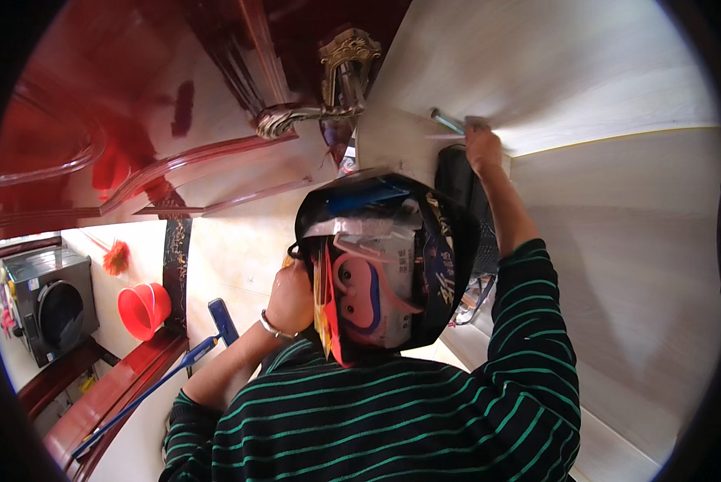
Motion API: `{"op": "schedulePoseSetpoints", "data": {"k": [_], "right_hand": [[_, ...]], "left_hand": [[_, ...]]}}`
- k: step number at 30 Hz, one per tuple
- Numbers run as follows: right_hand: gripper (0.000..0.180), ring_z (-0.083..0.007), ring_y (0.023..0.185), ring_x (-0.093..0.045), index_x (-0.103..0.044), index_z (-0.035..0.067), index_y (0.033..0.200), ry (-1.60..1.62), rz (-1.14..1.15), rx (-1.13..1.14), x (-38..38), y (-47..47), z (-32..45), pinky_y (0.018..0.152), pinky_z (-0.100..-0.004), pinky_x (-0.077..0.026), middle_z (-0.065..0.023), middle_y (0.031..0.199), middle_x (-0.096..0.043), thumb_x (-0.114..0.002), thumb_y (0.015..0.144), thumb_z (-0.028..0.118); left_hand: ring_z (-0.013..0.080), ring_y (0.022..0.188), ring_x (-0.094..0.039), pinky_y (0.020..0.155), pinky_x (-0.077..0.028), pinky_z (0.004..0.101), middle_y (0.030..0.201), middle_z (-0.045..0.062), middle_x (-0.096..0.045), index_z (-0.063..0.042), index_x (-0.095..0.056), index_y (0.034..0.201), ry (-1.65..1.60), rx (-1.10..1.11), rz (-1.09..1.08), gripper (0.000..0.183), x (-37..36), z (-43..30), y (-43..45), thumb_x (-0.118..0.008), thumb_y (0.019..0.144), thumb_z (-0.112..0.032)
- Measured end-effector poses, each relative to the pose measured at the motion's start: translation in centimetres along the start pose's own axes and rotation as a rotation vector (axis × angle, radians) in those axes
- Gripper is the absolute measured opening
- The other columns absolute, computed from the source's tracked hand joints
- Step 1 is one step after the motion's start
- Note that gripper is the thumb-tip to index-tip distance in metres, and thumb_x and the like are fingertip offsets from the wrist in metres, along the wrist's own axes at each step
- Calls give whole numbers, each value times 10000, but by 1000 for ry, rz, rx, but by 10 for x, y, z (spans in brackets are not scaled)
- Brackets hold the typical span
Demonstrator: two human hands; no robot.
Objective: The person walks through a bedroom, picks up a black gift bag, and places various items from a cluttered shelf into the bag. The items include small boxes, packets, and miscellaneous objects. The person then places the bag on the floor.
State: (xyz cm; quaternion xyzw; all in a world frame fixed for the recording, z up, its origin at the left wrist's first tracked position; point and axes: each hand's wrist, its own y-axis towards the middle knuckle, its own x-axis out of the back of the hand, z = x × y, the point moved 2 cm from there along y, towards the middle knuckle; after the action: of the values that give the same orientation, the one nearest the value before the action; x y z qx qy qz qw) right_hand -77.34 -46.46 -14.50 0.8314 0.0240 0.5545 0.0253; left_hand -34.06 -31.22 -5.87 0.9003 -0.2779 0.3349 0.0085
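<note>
Close to my chest, my left hand [291, 296] grips the edge of a black bag [387, 178], and a bracelet circles that wrist. Packets, papers and a pink cartoon-printed package [366, 295] fill the bag. My right arm reaches out to the upper right, where my right hand [482, 147] is at a light wooden shelf or cabinet surface. A small tube-like item [448, 120] lies just beside its fingers; blur hides whether the fingers hold it. Below that hand stands a black case-like object [451, 172].
A glossy red door [216, 175] with an ornate metal handle [312, 114] fills the upper left. At the lower left are a blue-handled mop [149, 391], a red bucket [144, 310] and a dark front-loading washing machine [53, 307]. A pale wooden panel [613, 253] rises at my right.
</note>
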Motion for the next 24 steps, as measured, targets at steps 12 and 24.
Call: {"op": "schedulePoseSetpoints", "data": {"k": [12, 24], "right_hand": [[218, -67, 534, -456, -608, 46, 879, 1518, -119, -519, 283, -108, -8, 487, -236, -351, 23, 633, -538, -582, 833, 258], [135, -64, 565, -509, -575, 25, 843, 1343, 417, -224, 297, -162, 98, 494, -208, -380, -18, 676, -590, -562, 844, 160]], "left_hand": [[434, 718, -548, 598, -450, 454, 759, 280, -561, 40, -573, 825, 29, 7, -57, 172, 3, -19, 17, -518, 753, -106], [439, 762, -556, 681, -448, 481, 762, 293, -568, 88, -511, 780, 90, -124, 18, 192, -2, -6, 29, -480, 703, -85]]}}
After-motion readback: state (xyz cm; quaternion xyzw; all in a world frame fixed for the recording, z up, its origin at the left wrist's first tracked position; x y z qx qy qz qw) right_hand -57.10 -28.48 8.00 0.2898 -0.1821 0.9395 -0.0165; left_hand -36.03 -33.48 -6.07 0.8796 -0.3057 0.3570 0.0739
